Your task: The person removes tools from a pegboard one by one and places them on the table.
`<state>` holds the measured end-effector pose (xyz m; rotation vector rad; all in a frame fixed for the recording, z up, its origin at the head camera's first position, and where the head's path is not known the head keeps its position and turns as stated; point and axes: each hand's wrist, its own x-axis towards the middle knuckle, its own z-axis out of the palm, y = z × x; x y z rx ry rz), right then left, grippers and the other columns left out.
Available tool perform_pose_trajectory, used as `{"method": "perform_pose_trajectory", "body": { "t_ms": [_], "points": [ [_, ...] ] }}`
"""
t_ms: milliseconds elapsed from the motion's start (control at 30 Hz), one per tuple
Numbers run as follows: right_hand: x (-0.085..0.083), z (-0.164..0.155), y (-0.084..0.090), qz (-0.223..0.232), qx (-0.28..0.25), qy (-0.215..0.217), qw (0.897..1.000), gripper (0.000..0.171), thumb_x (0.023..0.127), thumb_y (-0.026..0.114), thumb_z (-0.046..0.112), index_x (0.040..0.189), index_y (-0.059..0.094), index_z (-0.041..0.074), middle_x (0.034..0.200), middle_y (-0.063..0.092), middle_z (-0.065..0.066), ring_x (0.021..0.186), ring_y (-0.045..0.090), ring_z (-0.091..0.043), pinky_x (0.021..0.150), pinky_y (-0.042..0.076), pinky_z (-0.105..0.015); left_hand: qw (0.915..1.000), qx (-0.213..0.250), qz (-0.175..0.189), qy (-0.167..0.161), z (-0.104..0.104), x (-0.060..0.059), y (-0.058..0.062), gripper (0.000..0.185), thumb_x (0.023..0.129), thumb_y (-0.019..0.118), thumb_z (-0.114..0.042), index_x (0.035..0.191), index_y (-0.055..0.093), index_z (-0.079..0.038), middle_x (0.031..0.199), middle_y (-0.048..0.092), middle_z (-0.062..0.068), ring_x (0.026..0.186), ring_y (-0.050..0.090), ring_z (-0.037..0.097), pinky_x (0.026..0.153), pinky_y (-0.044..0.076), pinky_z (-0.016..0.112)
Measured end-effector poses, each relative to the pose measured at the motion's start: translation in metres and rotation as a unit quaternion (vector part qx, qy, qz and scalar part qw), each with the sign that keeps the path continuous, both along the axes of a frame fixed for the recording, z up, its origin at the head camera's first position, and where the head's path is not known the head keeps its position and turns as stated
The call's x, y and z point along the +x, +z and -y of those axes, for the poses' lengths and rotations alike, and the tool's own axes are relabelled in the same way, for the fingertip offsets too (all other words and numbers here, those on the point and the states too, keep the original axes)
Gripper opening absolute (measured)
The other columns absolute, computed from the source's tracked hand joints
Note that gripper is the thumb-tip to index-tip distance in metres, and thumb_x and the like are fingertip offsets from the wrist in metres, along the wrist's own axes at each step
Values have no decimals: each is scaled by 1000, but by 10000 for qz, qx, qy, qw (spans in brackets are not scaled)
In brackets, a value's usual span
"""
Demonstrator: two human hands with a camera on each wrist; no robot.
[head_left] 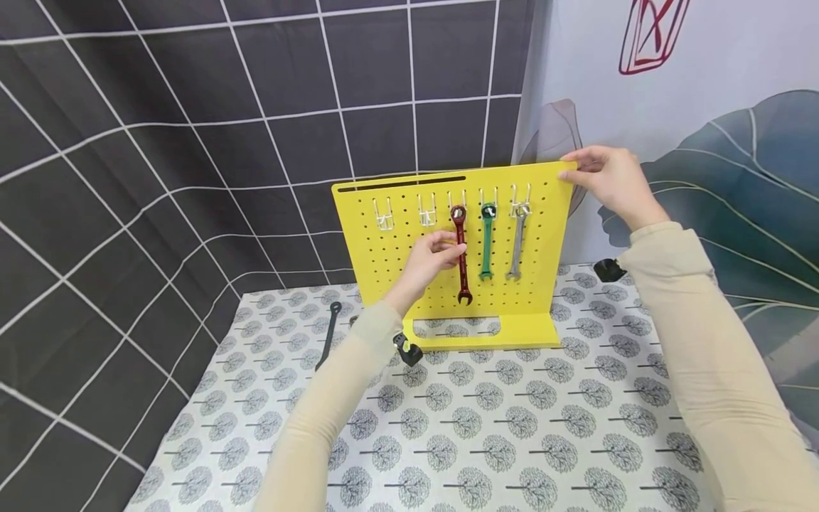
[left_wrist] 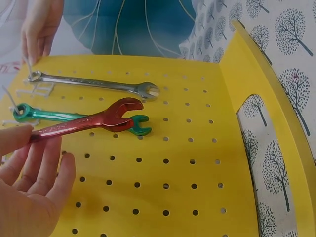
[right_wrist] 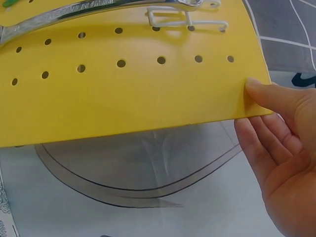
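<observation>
A yellow pegboard (head_left: 537, 284) stands upright at the back of the table. A red wrench (head_left: 461, 263), a green wrench (head_left: 488, 242) and a silver wrench (head_left: 516, 245) hang side by side from its hooks. My left hand (head_left: 451, 245) pinches the red wrench's shaft between thumb and fingers. In the left wrist view the red wrench (left_wrist: 89, 121) lies tilted across the green wrench (left_wrist: 64, 116), with the silver wrench (left_wrist: 94, 84) beyond. My right hand (head_left: 572, 167) grips the board's upper right corner, thumb (right_wrist: 266, 94) on the front face and fingers behind.
Two empty hooks (head_left: 384, 213) (head_left: 427, 210) sit at the board's upper left. A black wrench (head_left: 329, 334) lies on the tree-patterned tablecloth (head_left: 512, 427) left of the board. A dark tiled wall stands at the left and a leaf-print curtain (head_left: 736, 142) at the right.
</observation>
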<state>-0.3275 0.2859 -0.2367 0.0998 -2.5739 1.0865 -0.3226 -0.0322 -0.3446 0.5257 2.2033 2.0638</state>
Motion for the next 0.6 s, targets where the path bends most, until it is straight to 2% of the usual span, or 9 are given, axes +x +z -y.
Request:
{"method": "perform_pose_trajectory", "body": {
  "t_ms": [467,600],
  "points": [
    [2,1,0,3,-9,-3,10000,50,94,71,38,135,63,11,123,68,-10,102,61,-11,91,44,-35,9999,-9,120,-61,5,12,3,31,95,72,-15,120,62,-1,101,63,5,86,61,13,76,62,36],
    [2,1,0,14,-1,16,10000,51,94,71,39,136,63,11,125,68,-12,107,61,-18,94,44,-39,9999,-13,72,-87,6,17,6,26,95,71,-16,116,63,-2,97,63,3,85,61,13,76,63,37]
  ]
}}
